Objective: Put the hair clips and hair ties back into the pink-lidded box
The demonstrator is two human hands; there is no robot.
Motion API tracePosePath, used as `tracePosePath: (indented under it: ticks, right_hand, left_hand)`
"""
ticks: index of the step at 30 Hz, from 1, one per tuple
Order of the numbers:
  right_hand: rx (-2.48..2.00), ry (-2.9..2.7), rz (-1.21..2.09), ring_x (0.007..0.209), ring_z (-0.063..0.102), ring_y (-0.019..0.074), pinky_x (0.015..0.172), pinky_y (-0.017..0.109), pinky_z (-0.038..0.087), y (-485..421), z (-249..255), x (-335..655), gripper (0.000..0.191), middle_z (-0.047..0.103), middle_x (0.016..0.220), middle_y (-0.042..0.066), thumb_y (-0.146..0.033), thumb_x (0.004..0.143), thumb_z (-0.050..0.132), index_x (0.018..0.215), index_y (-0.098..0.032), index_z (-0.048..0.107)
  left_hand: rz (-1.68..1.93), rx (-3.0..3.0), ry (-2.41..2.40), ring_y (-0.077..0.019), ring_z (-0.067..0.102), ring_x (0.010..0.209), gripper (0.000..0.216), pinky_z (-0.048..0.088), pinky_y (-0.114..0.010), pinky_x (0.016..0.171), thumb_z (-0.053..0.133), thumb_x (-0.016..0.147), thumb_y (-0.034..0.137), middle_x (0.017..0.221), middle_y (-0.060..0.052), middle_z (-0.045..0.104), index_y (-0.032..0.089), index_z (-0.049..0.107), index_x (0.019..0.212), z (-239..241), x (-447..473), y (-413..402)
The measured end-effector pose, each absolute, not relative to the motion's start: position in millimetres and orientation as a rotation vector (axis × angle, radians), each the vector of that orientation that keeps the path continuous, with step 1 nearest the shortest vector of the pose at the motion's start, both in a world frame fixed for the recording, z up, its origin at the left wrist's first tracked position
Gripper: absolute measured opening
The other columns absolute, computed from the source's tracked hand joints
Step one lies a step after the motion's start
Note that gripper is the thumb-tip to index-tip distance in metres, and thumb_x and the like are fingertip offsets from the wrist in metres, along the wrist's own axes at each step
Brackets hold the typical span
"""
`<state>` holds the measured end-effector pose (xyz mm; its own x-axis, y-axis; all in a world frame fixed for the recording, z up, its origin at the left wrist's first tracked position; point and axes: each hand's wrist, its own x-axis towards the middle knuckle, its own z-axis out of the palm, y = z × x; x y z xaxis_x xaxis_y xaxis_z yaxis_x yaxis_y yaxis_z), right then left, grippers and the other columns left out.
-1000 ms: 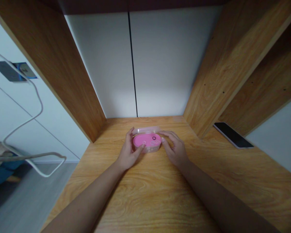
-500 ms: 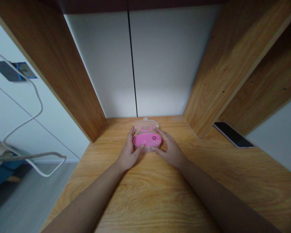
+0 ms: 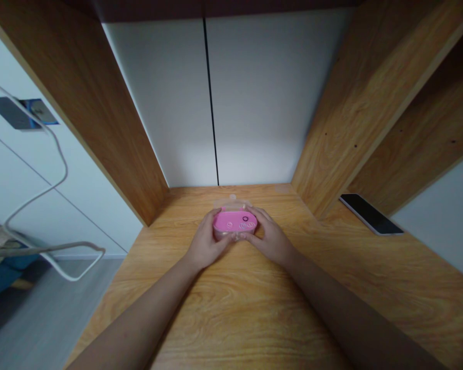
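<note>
A small oval box with a pink inside (image 3: 237,218) sits on the wooden desk top. On the pink surface lie several small rings, one of them black (image 3: 245,219) and the rest pale. The clear lid (image 3: 233,202) stands open behind the box, its tab at the far side. My left hand (image 3: 208,239) is closed round the left end, thumb at the front edge and fingers along the far side. Round the right end is my right hand (image 3: 270,235), gripping it in the same way. The two thumbs nearly meet at the front, partly hiding the clear front wall.
A phone (image 3: 371,214) with a dark screen lies on the desk (image 3: 231,308) to the right, beyond a wooden upright (image 3: 343,128). Another wooden panel (image 3: 111,128) bounds the left. At far left a white cable (image 3: 57,149) hangs in front of the wall.
The clear lid appears lower and narrower in view than before. The fingers of my left hand have come off the lid's side to the box's far left edge. The box stays in place.
</note>
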<state>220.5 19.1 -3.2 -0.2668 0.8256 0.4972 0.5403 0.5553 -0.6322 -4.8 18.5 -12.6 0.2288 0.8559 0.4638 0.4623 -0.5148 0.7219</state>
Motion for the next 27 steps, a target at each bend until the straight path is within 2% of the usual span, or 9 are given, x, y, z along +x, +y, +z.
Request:
tracePosePath:
  ticks: [5, 9, 16, 22, 27]
  right_hand:
    - [-1.097, -1.928, 0.465, 0.136, 0.049, 0.0279, 0.115, 0.050, 0.039, 20.5, -3.8, 220.5, 0.074, 0.052, 0.147, 0.010, -0.034, 0.081, 0.076, 0.147, -0.028, 0.044]
    - [-1.094, -1.927, 0.476, 0.133, 0.051, 0.0268, 0.114, 0.049, 0.040, 19.5, -2.7, 219.4, 0.068, 0.054, 0.144, 0.010, -0.031, 0.082, 0.075, 0.143, -0.027, 0.047]
    - [-1.074, -1.932, 0.462, 0.134, 0.050, 0.0268, 0.115, 0.049, 0.039, 17.8, -2.8, 219.3, 0.065, 0.054, 0.143, 0.010, -0.031, 0.082, 0.075, 0.141, -0.027, 0.049]
    - [-1.072, -1.936, 0.454, 0.135, 0.049, 0.0280, 0.116, 0.051, 0.038, 17.0, -2.6, 219.8, 0.068, 0.052, 0.146, 0.011, -0.032, 0.081, 0.076, 0.143, -0.027, 0.049]
    - [-1.078, -1.951, 0.441, 0.138, 0.047, 0.0278, 0.117, 0.051, 0.037, 16.2, -2.4, 220.0, 0.067, 0.050, 0.148, 0.011, -0.035, 0.083, 0.074, 0.144, -0.027, 0.048]
  left_hand:
    - [1.189, 2.015, 1.264, -0.0326, 0.052, 0.132, 0.084, 0.039, -0.053, 0.112, 0.076, 0.079, 0.048, 0.144, -0.019, 0.051, 0.018, 0.035, 0.146, -15.2, -4.9, 18.7]
    - [1.129, 2.101, 1.357, -0.0356, 0.051, 0.131, 0.100, 0.039, -0.055, 0.111, 0.084, 0.066, 0.054, 0.143, -0.020, 0.051, 0.017, 0.035, 0.146, -15.4, -5.0, 18.6]
    - [1.182, 2.133, 1.499, -0.0341, 0.058, 0.120, 0.086, 0.042, -0.055, 0.104, 0.084, 0.062, 0.061, 0.128, -0.014, 0.060, 0.022, 0.049, 0.130, -11.5, -3.1, 19.3]
    - [1.186, 2.131, 1.492, -0.0332, 0.059, 0.115, 0.082, 0.045, -0.052, 0.099, 0.087, 0.059, 0.059, 0.122, -0.012, 0.061, 0.022, 0.051, 0.122, -10.5, -3.9, 20.1]
    - [1.182, 2.138, 1.496, -0.0333, 0.059, 0.116, 0.084, 0.044, -0.051, 0.100, 0.087, 0.059, 0.056, 0.125, -0.013, 0.062, 0.022, 0.050, 0.126, -11.4, -3.0, 19.5]
